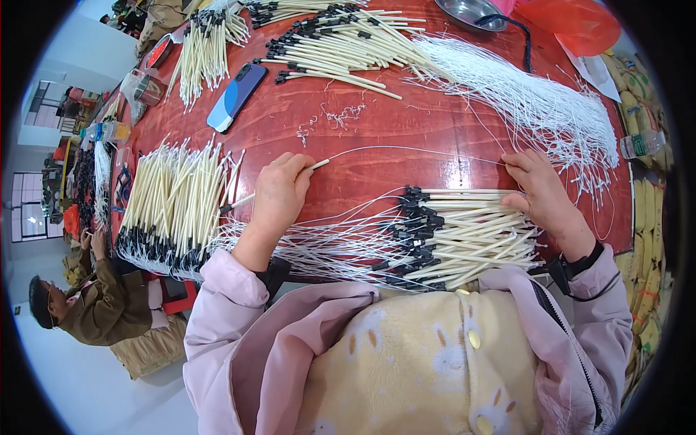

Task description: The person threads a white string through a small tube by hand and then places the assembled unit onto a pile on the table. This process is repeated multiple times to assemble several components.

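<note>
My left hand point(279, 190) is closed around a thin cream-coloured stick point(320, 164), whose tip pokes out past the fingers. A black fitting shows at the stick's other end, left of my wrist. From the tip a white cord point(406, 148) arcs to the right. My right hand point(540, 190) pinches the cord's far end between thumb and fingers. Below that hand lies a pile of cream sticks point(478, 243) with black ends, their white cords trailing left under my left forearm. Another bundle of sticks point(170, 192) lies beside my left hand, black ends toward me.
On the red table point(362, 170), more black-ended sticks point(348, 51) and a heap of white cords point(529, 101) lie at the back. A phone point(237, 97), cord scraps point(341, 116) and a metal bowl point(475, 13) are there too. Another person point(101, 297) sits at the left.
</note>
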The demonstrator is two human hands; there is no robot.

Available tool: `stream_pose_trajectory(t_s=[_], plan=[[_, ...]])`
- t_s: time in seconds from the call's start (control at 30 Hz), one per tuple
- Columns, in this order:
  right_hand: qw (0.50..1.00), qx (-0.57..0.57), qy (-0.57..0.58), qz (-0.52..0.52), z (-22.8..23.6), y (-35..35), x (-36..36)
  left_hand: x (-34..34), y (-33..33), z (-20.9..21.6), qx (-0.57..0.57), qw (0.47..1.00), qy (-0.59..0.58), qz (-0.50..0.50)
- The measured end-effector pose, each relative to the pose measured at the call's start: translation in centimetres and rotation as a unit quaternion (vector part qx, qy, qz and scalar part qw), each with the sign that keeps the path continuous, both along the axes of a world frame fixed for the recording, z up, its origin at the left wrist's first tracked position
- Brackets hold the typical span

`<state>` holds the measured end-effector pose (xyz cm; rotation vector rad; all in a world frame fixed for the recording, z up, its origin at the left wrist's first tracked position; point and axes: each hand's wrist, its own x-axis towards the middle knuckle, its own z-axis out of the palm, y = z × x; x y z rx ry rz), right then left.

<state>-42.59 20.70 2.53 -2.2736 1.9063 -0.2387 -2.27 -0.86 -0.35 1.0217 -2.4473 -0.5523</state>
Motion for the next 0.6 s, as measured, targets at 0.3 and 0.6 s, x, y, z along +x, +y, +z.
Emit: stream_pose_trajectory(t_s=[0.3, 0.6], plan=[[1.000, -0.008, 0.014, -0.002, -0.17, -0.10, 0.20, -0.45, 0.01, -0.04, 0.008, 1.000, -0.010, 0.013], [1.000, -0.021, 0.023, 0.002, -0.39, -0.10, 0.13, -0.58, -0.64, -0.31, 0.016, 0.999, -0.021, 0.030]])
